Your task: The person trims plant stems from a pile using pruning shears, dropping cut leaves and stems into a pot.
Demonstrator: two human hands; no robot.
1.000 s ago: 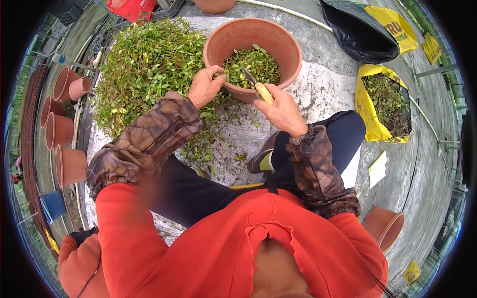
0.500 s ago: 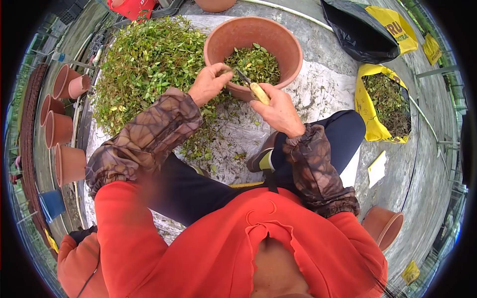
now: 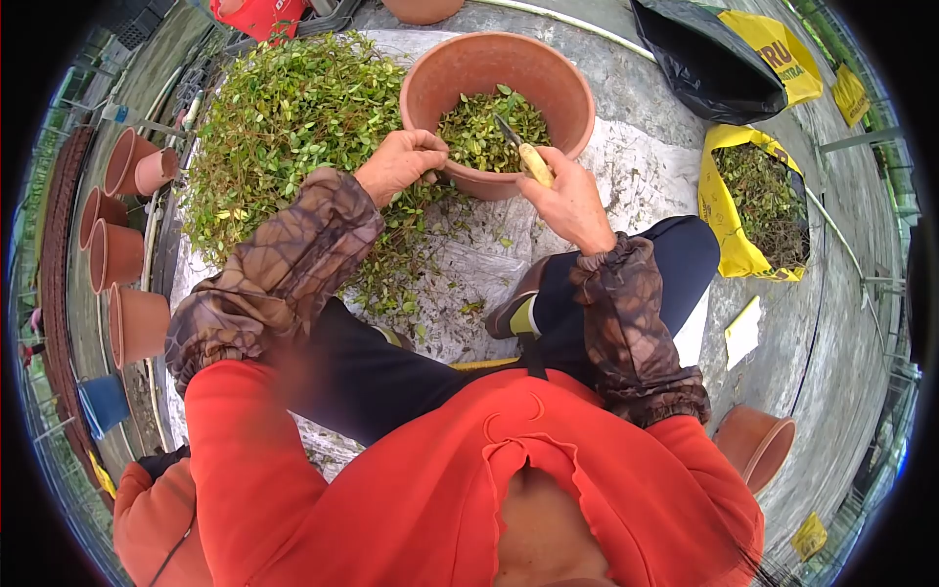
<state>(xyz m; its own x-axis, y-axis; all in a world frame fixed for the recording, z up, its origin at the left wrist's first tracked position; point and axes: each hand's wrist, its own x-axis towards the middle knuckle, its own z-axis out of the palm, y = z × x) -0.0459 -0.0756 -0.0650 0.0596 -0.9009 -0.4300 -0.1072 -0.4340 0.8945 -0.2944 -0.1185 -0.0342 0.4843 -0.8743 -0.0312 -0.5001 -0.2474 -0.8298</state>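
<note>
A large terracotta-coloured pot (image 3: 567,83) stands in front of me with leafy cuttings (image 3: 484,127) inside. To its left a big heap of green leafy stems (image 3: 293,127) lies on the white sheet (image 3: 646,166). My left hand (image 3: 399,164) is closed in a pinch between the heap and the pot's left rim; what it holds, if anything, is too small to name. My right hand (image 3: 570,199) grips the pale yellow handle of a small knife (image 3: 534,162) at the pot's near rim, its dark blade pointing up and left over the cuttings.
At the right are a yellow bag (image 3: 724,210) of dry plant matter, a black and yellow bag (image 3: 699,64) and a pot (image 3: 753,445). Several pots (image 3: 139,325) and a blue container (image 3: 103,404) line the left. Part of another person (image 3: 161,519) shows at lower left.
The knife and my right hand first moved left towards my left hand, then right again, away from it. My left hand has shifted slightly left and down from the pot.
</note>
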